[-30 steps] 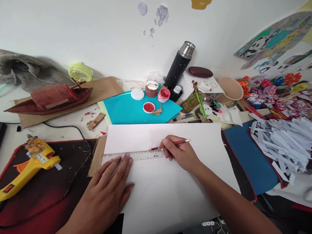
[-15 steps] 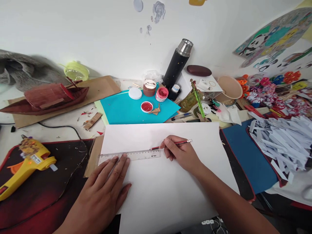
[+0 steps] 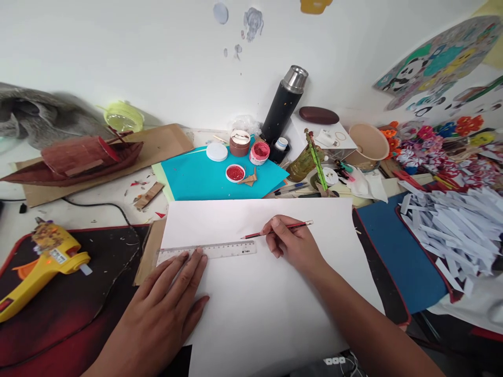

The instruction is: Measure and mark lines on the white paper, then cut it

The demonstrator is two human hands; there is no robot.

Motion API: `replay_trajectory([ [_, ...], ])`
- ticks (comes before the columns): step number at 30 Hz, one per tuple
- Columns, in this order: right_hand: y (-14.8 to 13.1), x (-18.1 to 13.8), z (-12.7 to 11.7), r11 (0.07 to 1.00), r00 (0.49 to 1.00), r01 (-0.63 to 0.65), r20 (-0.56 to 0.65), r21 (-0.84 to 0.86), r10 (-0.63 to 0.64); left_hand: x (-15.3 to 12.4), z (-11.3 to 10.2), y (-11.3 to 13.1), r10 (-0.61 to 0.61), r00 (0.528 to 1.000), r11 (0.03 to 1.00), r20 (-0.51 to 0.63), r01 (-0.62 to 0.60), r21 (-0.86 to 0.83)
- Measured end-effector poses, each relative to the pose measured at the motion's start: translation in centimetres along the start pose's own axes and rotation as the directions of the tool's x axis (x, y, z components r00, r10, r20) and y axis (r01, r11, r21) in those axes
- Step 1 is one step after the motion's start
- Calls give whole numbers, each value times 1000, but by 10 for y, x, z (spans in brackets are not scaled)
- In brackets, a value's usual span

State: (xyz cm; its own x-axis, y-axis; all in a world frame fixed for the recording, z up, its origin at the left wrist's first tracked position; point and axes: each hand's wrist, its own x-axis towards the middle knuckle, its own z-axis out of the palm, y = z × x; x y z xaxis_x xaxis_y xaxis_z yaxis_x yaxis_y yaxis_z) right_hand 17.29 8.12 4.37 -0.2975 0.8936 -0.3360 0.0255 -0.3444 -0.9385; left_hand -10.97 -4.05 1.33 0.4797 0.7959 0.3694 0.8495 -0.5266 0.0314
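A large sheet of white paper covers the middle of the desk. Across its left part lies a clear plastic ruler. My left hand rests flat, its fingertips on the ruler's lower side and its thumb out on the paper. My right hand is closed around a red and black pencil. The pencil slants, its tip pointing left just above the ruler's upper edge near the right end. Whether the tip touches the paper I cannot tell.
A yellow glue gun with its cord lies left. Behind are a brown model boat, paint pots on blue card, and a black thermos. White paper strips are heaped at right.
The pencil tip has moved slightly up and left, a little away from the ruler's edge. My left hand stays on the ruler; the whole view has shifted slightly.
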Motion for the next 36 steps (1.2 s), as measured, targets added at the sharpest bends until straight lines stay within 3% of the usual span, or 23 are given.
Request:
replay_trajectory([
  [5,1,7,-6,988,996,54,-75,145,-43,0,-3,-5,38,999,999,30,-38,29],
  [10,5,11,-9,962,993,82,-101,262,-57,13,-4,13,78,997,995,23,-80,54],
  [18,8,10,-10,955,993,95,-93,280,-71,43,11,48,55,999,999,2,-55,-3],
  [27,12,10,-17,949,975,175,-181,263,-130,54,17,59,58,998,998,20,-58,33],
  [36,4,11,-21,939,948,219,-285,264,-141,52,22,70,-10,1000,996,-1,10,-94],
])
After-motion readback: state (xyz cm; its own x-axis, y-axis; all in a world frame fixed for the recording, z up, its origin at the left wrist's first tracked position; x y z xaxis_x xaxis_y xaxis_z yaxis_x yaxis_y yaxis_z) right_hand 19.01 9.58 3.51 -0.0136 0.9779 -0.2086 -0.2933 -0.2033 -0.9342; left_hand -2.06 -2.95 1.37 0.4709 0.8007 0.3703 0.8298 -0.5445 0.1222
